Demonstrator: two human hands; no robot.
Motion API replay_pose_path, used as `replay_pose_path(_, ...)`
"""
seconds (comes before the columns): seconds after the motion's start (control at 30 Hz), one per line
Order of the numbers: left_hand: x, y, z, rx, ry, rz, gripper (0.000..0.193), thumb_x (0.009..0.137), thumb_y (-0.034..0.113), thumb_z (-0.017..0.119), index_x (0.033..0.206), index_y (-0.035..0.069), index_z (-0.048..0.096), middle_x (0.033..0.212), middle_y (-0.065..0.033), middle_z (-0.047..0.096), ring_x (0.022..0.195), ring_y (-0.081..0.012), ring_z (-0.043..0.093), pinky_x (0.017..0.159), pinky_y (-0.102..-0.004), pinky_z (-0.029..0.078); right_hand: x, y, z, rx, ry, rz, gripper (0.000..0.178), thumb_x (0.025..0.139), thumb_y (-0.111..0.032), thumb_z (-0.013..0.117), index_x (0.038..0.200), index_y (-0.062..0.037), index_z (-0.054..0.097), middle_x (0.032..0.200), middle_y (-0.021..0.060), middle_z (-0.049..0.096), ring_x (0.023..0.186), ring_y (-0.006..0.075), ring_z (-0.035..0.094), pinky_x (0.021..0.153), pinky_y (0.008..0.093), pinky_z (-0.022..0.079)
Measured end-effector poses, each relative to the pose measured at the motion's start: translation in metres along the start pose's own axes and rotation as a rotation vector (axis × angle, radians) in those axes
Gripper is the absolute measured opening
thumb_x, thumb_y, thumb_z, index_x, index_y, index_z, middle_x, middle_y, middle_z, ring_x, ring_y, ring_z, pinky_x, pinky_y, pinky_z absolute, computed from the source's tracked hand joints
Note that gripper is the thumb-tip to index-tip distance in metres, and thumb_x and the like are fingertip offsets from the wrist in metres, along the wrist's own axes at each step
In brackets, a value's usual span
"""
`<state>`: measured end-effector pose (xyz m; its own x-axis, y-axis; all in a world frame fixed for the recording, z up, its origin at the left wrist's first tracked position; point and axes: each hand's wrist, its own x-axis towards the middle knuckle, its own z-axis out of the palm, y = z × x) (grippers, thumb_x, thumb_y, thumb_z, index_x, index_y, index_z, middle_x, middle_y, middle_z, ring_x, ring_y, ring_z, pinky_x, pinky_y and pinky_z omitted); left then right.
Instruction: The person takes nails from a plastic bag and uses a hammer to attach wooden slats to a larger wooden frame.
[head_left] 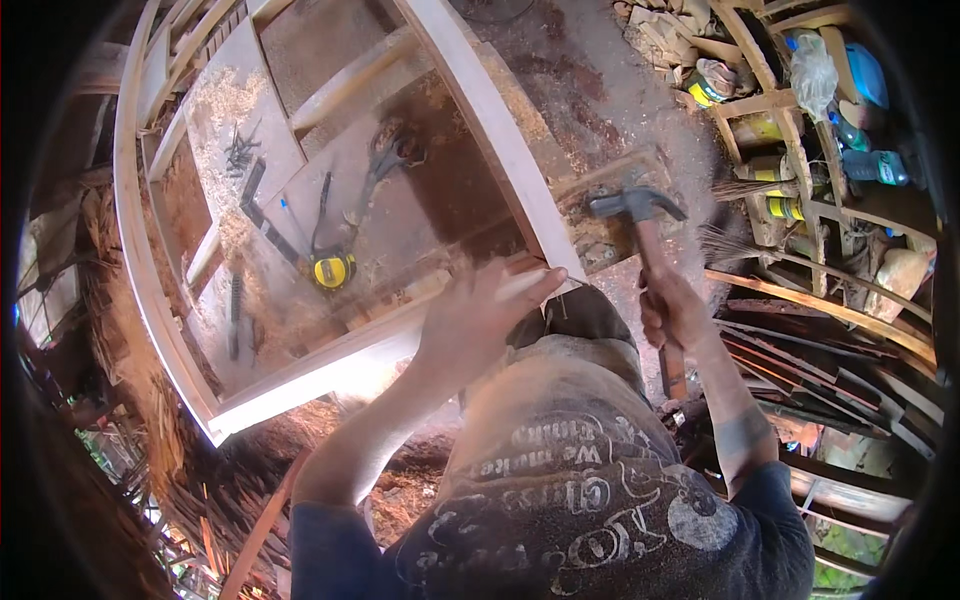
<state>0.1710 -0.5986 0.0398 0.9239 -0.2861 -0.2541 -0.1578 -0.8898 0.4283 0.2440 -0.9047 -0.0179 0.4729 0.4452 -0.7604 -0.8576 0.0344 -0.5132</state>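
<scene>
My right hand (682,308) is closed round the wooden handle of a claw hammer (648,240), its metal head raised beside the frame's corner. My left hand (468,325) grips the near rail of a large pale wooden frame (500,135) close to that corner, fingers over the rail. The frame lies across a panel strewn with sawdust. Inside it are a yellow tape measure (332,269), a small heap of nails (241,152), a dark angled tool (268,228) and a thin blue-tipped stick (289,210). Whether a nail stands at the corner, I cannot make out.
Wooden shelving (795,130) at the far right holds bottles, cans and a plastic bag. Wood offcuts (665,40) lie at the back. Long thin strips (830,370) are stacked on the right. Wood shavings (400,505) cover the ground near me.
</scene>
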Motion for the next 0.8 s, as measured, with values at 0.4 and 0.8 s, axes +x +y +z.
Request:
replay_pose_path(0.4,-0.002,-0.006,0.006,0.021,0.076,0.076,0.072,0.092,0.005,0.054,0.153,0.041,0.043,0.127,-0.0231,0.056,0.114,-0.0404,0.061,0.096,-0.0499,0.053,-0.003,0.001,0.026,-0.185,-0.028,0.116,0.033,0.107,-0.043,0.051,0.104,-0.0105,0.048,0.063,0.0022,0.046,0.042,0.0123,0.043,0.037,0.0275,0.038)
replay_pose_path(0.8,0.0,-0.006,0.019,0.049,0.146,0.048,0.058,0.081,0.038,0.074,0.137,0.041,0.06,0.126,-0.0181,0.057,0.111,-0.0415,0.062,0.086,-0.0518,0.057,-0.003,-0.015,0.002,-0.125,0.186,0.025,0.033,0.106,-0.042,0.052,0.095,-0.0106,0.05,0.062,0.0021,0.048,0.041,0.0125,0.045,0.036,0.0266,0.037)
